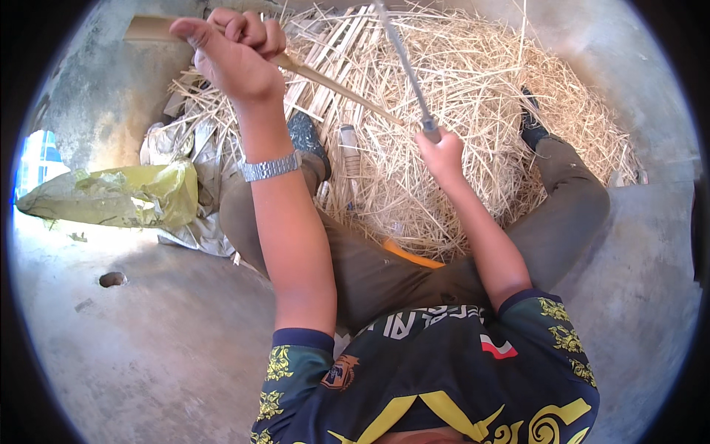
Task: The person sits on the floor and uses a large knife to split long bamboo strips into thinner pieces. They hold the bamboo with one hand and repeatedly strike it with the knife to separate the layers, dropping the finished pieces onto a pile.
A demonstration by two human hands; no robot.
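My left hand (240,55) is raised at the upper left, its fingers curled round a long bamboo strip (336,89). The strip's broad end juts out left of the fist, and its thin end slopes down to the right, near the knife. Lower and to the right, my right hand (444,157) is closed on the handle of a long-bladed knife (405,63). Its blade points up and away, its far end reaching the top rim. Between my spread legs lies a heap of bamboo shavings (421,192).
Longer split bamboo strips (336,44) lie at the back of the heap. Left of my leg is a yellowish plastic sack (126,194). A short bamboo piece (350,152) lies by my left shoe (307,137). The concrete floor has a small hole (112,280). Walls stand behind.
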